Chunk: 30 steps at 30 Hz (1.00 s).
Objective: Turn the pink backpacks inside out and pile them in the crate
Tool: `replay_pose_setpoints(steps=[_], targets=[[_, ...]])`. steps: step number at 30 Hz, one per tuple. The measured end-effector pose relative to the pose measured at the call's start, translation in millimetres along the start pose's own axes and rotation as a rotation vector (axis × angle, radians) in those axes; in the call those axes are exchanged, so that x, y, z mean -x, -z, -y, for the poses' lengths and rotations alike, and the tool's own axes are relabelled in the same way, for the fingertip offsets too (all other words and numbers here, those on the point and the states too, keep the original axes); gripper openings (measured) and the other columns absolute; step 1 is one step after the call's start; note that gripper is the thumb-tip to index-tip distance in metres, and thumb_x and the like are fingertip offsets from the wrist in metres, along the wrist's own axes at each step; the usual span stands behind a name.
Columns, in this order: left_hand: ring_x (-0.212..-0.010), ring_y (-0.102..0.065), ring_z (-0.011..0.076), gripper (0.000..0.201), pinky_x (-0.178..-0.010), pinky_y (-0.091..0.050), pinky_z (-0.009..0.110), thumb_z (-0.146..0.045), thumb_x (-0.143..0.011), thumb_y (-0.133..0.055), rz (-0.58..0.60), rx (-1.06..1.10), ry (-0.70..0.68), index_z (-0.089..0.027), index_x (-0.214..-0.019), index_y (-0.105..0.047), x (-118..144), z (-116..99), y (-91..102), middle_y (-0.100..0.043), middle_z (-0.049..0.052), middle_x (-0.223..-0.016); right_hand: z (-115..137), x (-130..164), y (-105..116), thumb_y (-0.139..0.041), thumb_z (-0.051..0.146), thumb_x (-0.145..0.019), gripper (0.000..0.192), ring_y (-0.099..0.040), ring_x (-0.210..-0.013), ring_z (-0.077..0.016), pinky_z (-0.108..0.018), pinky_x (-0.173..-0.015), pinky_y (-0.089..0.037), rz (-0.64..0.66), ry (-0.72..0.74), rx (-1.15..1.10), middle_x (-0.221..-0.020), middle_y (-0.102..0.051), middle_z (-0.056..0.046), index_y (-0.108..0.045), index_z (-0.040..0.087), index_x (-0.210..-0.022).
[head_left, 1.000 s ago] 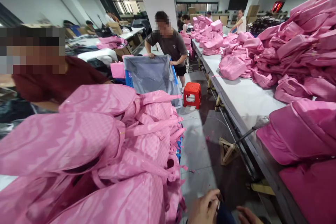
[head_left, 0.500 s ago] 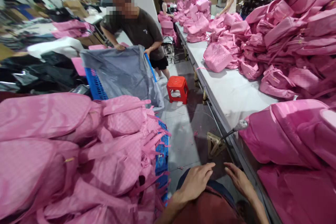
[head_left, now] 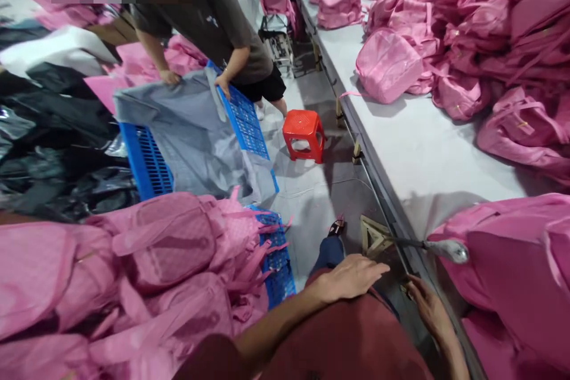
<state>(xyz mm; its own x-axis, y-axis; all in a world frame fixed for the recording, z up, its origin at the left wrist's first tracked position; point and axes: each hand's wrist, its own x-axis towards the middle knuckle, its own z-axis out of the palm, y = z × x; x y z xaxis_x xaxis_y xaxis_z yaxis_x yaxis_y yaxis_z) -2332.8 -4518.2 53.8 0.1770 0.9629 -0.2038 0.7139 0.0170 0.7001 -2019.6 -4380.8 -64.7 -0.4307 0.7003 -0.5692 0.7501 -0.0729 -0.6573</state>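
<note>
My left hand is held flat in front of my body, its fingers stretched out and holding nothing. Close to the edge of the long table, my right hand hangs low with its fingers extended and nothing in it; whether it touches the table frame I cannot tell. A pink backpack rests at the table's near end, beside a lever with a silver-wrapped grip. To my left, pink backpacks are heaped in a blue plastic crate.
A co-worker holds the grey sheet lining of another blue crate. A red stool stands in the aisle. More pink bags are piled along the table. Dark plastic-wrapped goods lie at the left.
My view has tilted down and I am nearer the table. My left hand has shifted right across my body, and my right hand has lowered beside the table edge. The co-worker's crate has turned.
</note>
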Motion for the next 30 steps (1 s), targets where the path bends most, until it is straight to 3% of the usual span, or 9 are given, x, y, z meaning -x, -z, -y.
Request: replay_pose_setpoints(steps=[3,6,9,12,16,23,30], targets=[[-0.107,-0.085,0.0285,0.038,-0.089,-0.065,0.036,-0.024,-0.118,-0.050,-0.015,-0.048,-0.070,-0.016,-0.151,-0.068,-6,34,34.9,-0.086,0.012,-0.119,47,-16,-16,-0.055,0.084,-0.088,0.083,-0.076,-0.134,-0.0416,-0.054,-0.119,-0.060,0.016,-0.045,0.023,-0.139,-0.080,-0.020,-0.080,0.019,-0.133],[-0.103,-0.084,0.0294,0.038,-0.082,-0.063,0.036,-0.024,-0.118,-0.048,-0.025,-0.059,-0.041,-0.016,-0.149,-0.068,-5,62,60.8,-0.086,0.012,-0.113,97,-34,-33,-0.053,0.085,-0.088,0.086,-0.074,-0.138,-0.0401,-0.049,-0.118,-0.060,0.121,-0.012,0.085,-0.142,-0.079,-0.020,-0.080,0.019,-0.135],[-0.101,-0.084,0.0276,0.040,-0.084,-0.061,0.034,-0.025,-0.119,-0.045,-0.062,-0.039,0.028,-0.018,-0.150,-0.068,1,82,73.1,-0.086,0.012,-0.113,135,-51,-44,-0.049,0.086,-0.090,0.088,-0.072,-0.141,-0.0377,-0.047,-0.120,-0.059,0.212,0.022,0.139,-0.147,-0.077,-0.019,-0.078,0.019,-0.141],[-0.102,-0.084,0.0283,0.038,-0.085,-0.060,0.034,-0.025,-0.119,-0.045,-0.088,0.015,0.077,-0.019,-0.147,-0.071,8,91,75.0,-0.086,0.011,-0.113,155,-63,-47,-0.049,0.085,-0.092,0.090,-0.073,-0.139,-0.0382,-0.049,-0.124,-0.056,0.248,0.028,0.156,-0.147,-0.077,-0.020,-0.075,0.016,-0.144],[-0.100,-0.084,0.0299,0.038,-0.084,-0.061,0.035,-0.023,-0.116,-0.047,-0.049,0.011,0.122,-0.021,-0.145,-0.072,14,88,71.5,-0.086,0.011,-0.110,160,-67,-44,-0.053,0.085,-0.087,0.091,-0.076,-0.134,-0.0403,-0.052,-0.122,-0.058,0.282,0.017,0.167,-0.143,-0.078,-0.021,-0.075,0.015,-0.142],[-0.099,-0.083,0.0262,0.028,-0.074,-0.056,0.032,-0.024,-0.115,-0.054,-0.045,-0.017,0.130,-0.022,-0.135,-0.073,25,75,67.2,-0.086,0.008,-0.109,153,-66,-34,-0.053,0.083,-0.085,0.084,-0.071,-0.142,-0.0417,-0.054,-0.126,-0.053,0.318,0.049,0.199,-0.146,-0.078,-0.018,-0.078,0.020,-0.135],[-0.099,-0.084,0.0278,0.029,-0.067,-0.053,0.034,-0.023,-0.116,-0.052,-0.045,-0.134,0.128,-0.021,-0.138,-0.071,34,61,52.9,-0.087,0.008,-0.108,140,-61,-43,-0.055,0.083,-0.074,0.070,-0.073,-0.138,-0.0455,-0.048,-0.118,-0.060,0.235,0.085,0.203,-0.134,-0.084,-0.014,-0.084,0.033,-0.113]])
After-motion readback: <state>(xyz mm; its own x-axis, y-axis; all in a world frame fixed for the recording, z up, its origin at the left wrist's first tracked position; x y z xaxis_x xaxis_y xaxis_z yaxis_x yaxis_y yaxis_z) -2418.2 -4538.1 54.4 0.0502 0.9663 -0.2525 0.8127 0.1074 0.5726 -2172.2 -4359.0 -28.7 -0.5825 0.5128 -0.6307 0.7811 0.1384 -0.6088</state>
